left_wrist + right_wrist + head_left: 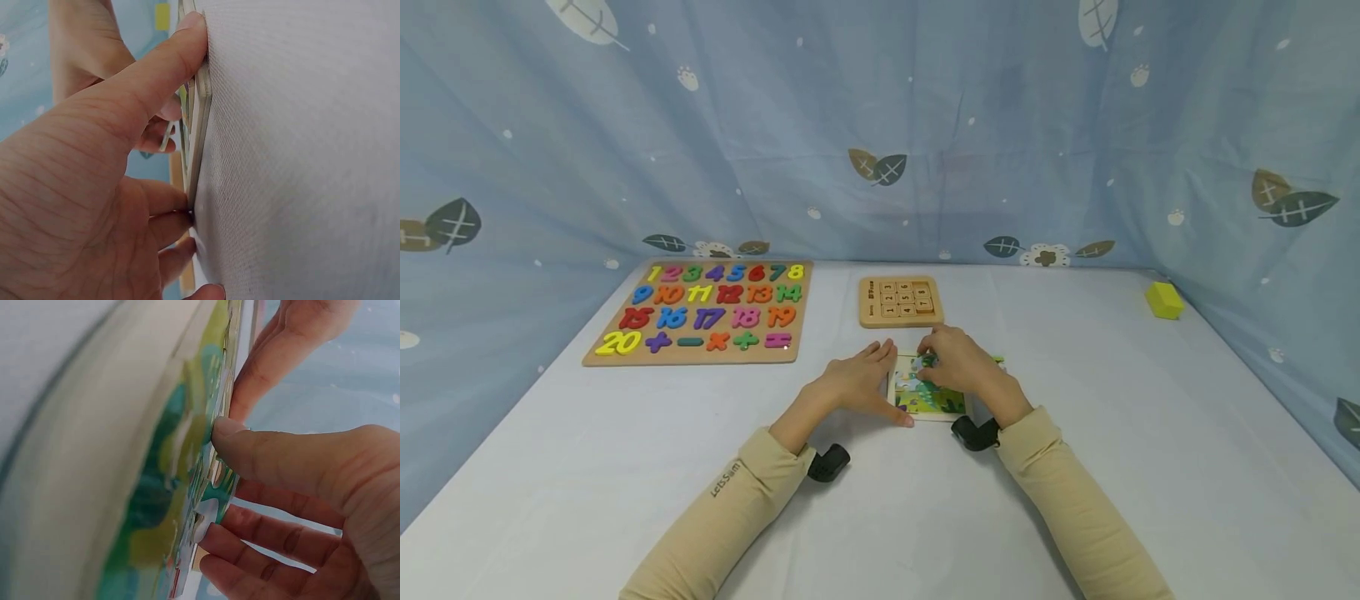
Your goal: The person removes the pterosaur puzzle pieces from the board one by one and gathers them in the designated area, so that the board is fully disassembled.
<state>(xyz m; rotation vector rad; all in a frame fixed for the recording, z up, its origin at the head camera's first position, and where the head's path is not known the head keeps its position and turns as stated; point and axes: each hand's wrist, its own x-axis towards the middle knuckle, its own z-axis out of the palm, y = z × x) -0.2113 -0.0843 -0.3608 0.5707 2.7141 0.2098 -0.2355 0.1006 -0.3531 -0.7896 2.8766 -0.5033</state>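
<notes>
- While the left hand, thumb and fingers spread wide, touches the near and left edges of the framed picture jigsaw, light pressure should stop it sliding.
- The jigsaw lies flat around mid-table.
- The right hand pinches a jigsaw piece over it; best kept level, its outline matched before pressing.
- On the white-covered table: number-and-symbol board at left, wooden sliding-number puzzle behind the jigsaw, yellow block far right.
- Blue leaf-print curtain encloses back and sides.
</notes>
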